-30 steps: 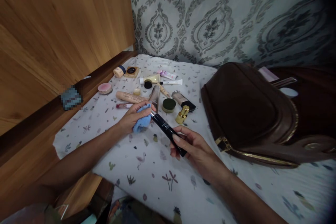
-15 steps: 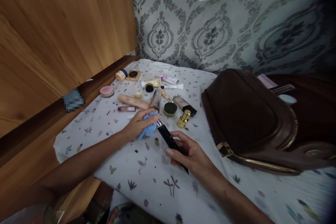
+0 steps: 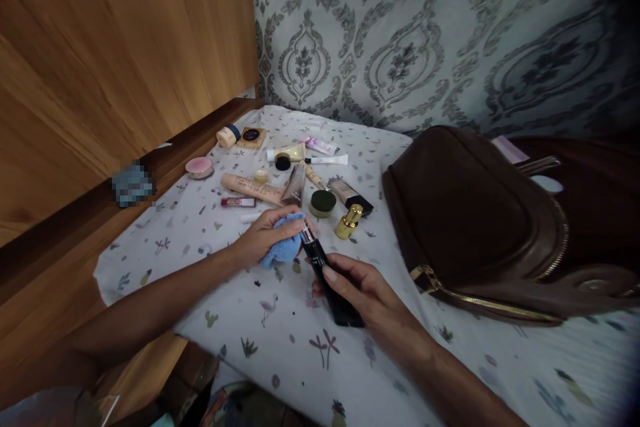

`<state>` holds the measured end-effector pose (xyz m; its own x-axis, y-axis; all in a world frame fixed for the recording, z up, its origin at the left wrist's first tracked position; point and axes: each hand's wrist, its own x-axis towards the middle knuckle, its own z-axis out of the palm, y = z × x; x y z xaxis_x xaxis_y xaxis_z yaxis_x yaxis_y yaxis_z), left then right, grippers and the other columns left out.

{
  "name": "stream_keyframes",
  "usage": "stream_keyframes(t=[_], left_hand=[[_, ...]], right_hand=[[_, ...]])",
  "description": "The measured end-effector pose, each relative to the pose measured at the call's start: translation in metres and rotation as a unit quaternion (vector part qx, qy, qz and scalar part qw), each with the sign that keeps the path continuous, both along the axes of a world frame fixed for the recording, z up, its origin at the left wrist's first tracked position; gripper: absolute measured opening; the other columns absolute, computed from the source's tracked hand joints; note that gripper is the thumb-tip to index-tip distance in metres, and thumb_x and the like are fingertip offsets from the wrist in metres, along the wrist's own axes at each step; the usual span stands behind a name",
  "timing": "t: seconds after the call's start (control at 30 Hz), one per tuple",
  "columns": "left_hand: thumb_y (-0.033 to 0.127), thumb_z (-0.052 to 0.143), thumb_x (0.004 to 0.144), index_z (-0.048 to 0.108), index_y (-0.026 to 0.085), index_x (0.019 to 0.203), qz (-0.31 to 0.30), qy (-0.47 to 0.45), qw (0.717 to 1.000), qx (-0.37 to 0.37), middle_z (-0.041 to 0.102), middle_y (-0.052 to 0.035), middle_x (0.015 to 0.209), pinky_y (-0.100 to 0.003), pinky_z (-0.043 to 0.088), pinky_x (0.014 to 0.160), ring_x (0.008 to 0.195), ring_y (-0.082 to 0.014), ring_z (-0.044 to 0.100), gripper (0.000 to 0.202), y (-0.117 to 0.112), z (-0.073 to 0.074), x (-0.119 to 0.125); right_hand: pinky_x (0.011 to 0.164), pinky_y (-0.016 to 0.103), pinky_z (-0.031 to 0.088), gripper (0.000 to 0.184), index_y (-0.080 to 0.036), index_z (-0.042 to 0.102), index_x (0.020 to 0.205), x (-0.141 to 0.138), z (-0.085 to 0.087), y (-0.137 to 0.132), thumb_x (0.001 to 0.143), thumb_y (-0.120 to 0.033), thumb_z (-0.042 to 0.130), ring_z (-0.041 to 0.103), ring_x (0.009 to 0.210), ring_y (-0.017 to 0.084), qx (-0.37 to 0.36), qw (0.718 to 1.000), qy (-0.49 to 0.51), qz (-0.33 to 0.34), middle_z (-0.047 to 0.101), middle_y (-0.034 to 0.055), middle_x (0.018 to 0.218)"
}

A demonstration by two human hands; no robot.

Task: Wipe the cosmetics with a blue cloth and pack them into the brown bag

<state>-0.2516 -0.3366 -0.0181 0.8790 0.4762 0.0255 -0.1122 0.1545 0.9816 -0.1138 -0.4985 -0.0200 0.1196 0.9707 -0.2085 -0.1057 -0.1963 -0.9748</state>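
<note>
My left hand point(image 3: 265, 237) is closed on a crumpled blue cloth point(image 3: 284, 247). The cloth and fingertips touch the silver neck of a slim black cosmetic bottle point(image 3: 330, 290). Around the body of that bottle, my right hand point(image 3: 363, 287) is wrapped, and the bottle tilts with its neck toward the left hand. Just beyond the hands lie a gold bottle point(image 3: 349, 222), a round jar with a dark green lid point(image 3: 323, 203), a beige tube point(image 3: 253, 189) and a lip gloss tube point(image 3: 239, 203).
A brown leather bag point(image 3: 465, 213) stands open on the right of the patterned sheet point(image 3: 240, 307). Farther back are a pink compact point(image 3: 199, 167), a cream jar point(image 3: 228, 136), a square box point(image 3: 251, 138) and several tubes. A wooden panel point(image 3: 125, 33) borders the left side.
The black bottle has turned in my right hand, so a broader face of it shows. My left hand stays at its neck with the cloth. The view has shifted slightly.
</note>
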Motion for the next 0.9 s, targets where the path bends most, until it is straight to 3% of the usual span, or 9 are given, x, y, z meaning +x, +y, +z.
stream_keyframes(t=[0.13, 0.37, 0.43, 0.53, 0.6, 0.67, 0.77, 0.9], left_hand=[[0.067, 0.076, 0.072, 0.065, 0.015, 0.079, 0.026, 0.032, 0.999, 0.03, 0.055, 0.002, 0.067, -0.019, 0.037, 0.051, 0.055, -0.0079, 0.046, 0.054, -0.004, -0.001, 0.002], [0.072, 0.061, 0.082, 0.07, 0.014, 0.079, 0.006, 0.015, 0.996, 0.093, 0.059, -0.001, 0.069, -0.023, 0.042, 0.059, 0.062, -0.0117, 0.051, 0.058, -0.006, -0.002, 0.003], [0.074, 0.053, 0.086, 0.073, 0.015, 0.087, 0.013, 0.016, 0.994, 0.107, 0.064, -0.0031, 0.075, -0.024, 0.044, 0.063, 0.067, -0.0144, 0.056, 0.062, -0.005, -0.003, 0.003], [0.071, 0.05, 0.09, 0.072, 0.019, 0.11, 0.046, 0.004, 0.992, 0.118, 0.07, -0.0054, 0.1, -0.027, 0.048, 0.08, 0.09, -0.0194, 0.062, 0.06, -0.003, -0.009, 0.002], [0.063, 0.054, 0.092, 0.064, 0.023, 0.128, 0.058, -0.007, 0.994, 0.092, 0.068, -0.005, 0.116, -0.029, 0.047, 0.089, 0.101, -0.0201, 0.062, 0.055, -0.002, -0.014, 0.003], [0.057, 0.06, 0.092, 0.054, 0.025, 0.138, 0.042, -0.01, 0.999, 0.034, 0.069, -0.0056, 0.114, -0.031, 0.049, 0.088, 0.097, -0.0198, 0.065, 0.056, -0.002, -0.016, 0.003], [0.055, 0.066, 0.088, 0.055, 0.021, 0.129, -0.009, -0.01, 1.0, -0.019, 0.071, -0.006, 0.1, -0.029, 0.052, 0.079, 0.085, -0.0186, 0.068, 0.054, -0.006, -0.012, 0.005], [0.055, 0.069, 0.086, 0.062, 0.019, 0.106, -0.028, -0.009, 0.999, 0.025, 0.068, -0.0028, 0.091, -0.022, 0.051, 0.072, 0.08, -0.0139, 0.065, 0.041, -0.008, -0.005, 0.005]], right_hand=[[0.074, 0.028, 0.046, 0.043, -0.022, 0.066, 0.099, -0.005, 0.004, 0.001, 0.079, -0.058, 0.074, 0.057, 0.08, 0.015, 0.019, 0.999, 0.033, 0.032, 0.063, 0.0012, 0.087], [0.056, 0.022, 0.033, 0.048, -0.021, 0.06, 0.097, -0.005, 0.006, 0.0, 0.072, -0.057, 0.081, 0.044, 0.062, 0.009, -0.019, 0.997, 0.071, 0.038, 0.055, -0.0038, 0.075], [0.054, 0.022, 0.031, 0.05, -0.02, 0.059, 0.097, -0.005, 0.006, 0.001, 0.071, -0.057, 0.082, 0.041, 0.06, 0.008, -0.015, 0.997, 0.068, 0.025, 0.053, -0.0046, 0.073], [0.051, 0.021, 0.028, 0.053, -0.02, 0.057, 0.095, -0.004, 0.004, 0.004, 0.068, -0.058, 0.083, 0.039, 0.058, 0.008, -0.005, 0.998, 0.062, -0.007, 0.053, -0.0052, 0.072], [0.048, 0.021, 0.028, 0.055, -0.02, 0.055, 0.092, -0.004, 0.002, 0.006, 0.066, -0.06, 0.083, 0.039, 0.057, 0.008, 0.005, 0.998, 0.054, -0.026, 0.051, -0.0058, 0.071], [0.047, 0.021, 0.028, 0.054, -0.021, 0.055, 0.09, -0.004, -0.001, 0.008, 0.066, -0.06, 0.083, 0.038, 0.056, 0.008, 0.023, 0.998, 0.034, -0.037, 0.05, -0.006, 0.07], [0.045, 0.022, 0.028, 0.05, -0.022, 0.056, 0.09, -0.004, -0.005, 0.008, 0.069, -0.059, 0.081, 0.037, 0.055, 0.008, 0.057, 0.997, -0.014, -0.044, 0.047, -0.0066, 0.068], [0.044, 0.022, 0.029, 0.049, -0.021, 0.06, 0.097, -0.002, -0.006, 0.007, 0.074, -0.059, 0.078, 0.036, 0.051, 0.007, 0.043, 0.998, -0.036, -0.018, 0.041, -0.0079, 0.064]])
